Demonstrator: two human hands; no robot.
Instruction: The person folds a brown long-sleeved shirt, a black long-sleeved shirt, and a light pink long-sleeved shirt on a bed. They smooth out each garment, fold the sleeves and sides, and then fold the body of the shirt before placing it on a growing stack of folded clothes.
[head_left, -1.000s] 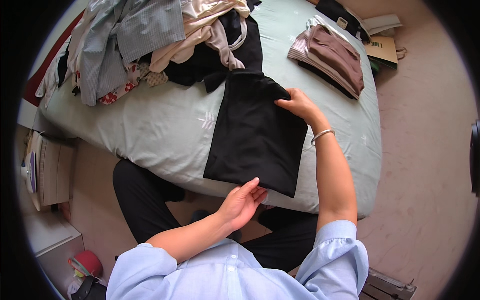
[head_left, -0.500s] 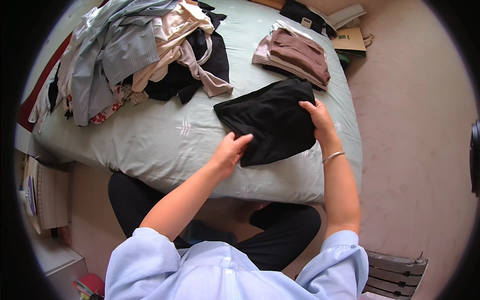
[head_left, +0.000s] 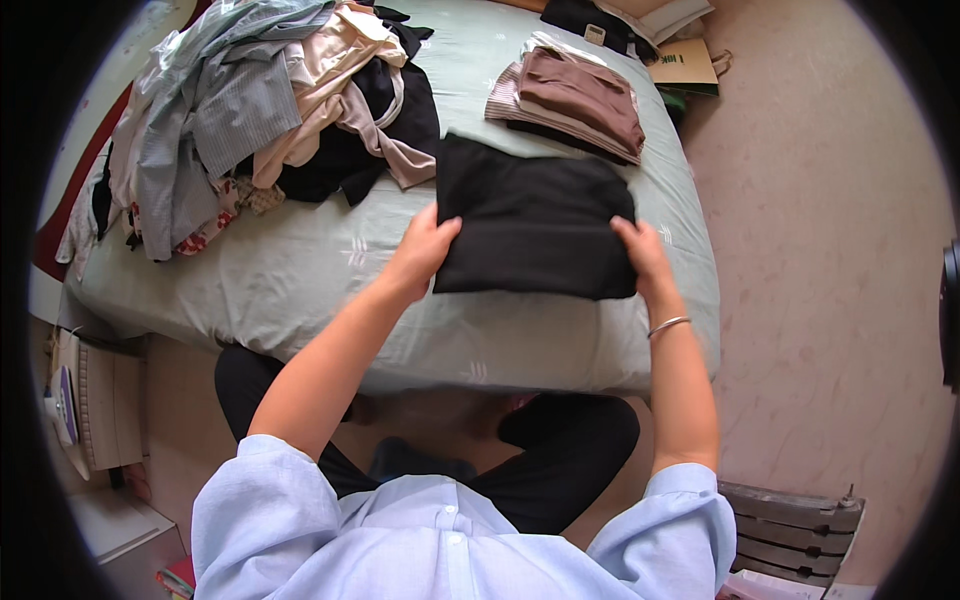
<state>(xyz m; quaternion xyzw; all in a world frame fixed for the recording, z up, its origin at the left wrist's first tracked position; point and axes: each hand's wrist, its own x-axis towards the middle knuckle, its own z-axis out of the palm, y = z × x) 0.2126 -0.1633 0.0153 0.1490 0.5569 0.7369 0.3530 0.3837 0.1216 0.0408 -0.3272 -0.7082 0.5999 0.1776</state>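
Note:
A black piece of clothing (head_left: 535, 225), folded into a rough rectangle, is stretched between my two hands over the near part of the bed. My left hand (head_left: 424, 255) pinches its left edge, thumb on top. At its right edge my right hand (head_left: 645, 257) grips the cloth the same way, a silver bangle on the wrist. What kind of garment it is cannot be made out. Just beyond it lies a stack of folded clothes (head_left: 580, 98), brown on top, with striped and black cloth beneath.
A large heap of loose clothes (head_left: 245, 110) covers the far left of the bed (head_left: 330, 310). Past the bed's far right corner stand a paper bag (head_left: 686, 68) and dark items. A slatted wooden chair (head_left: 790, 530) is at the lower right, a pale cabinet (head_left: 110, 400) at the left.
My left hand has moved up and left to the garment's left edge. The black cloth, slanted before, is now pulled flatter and squarer. The view has shifted slightly.

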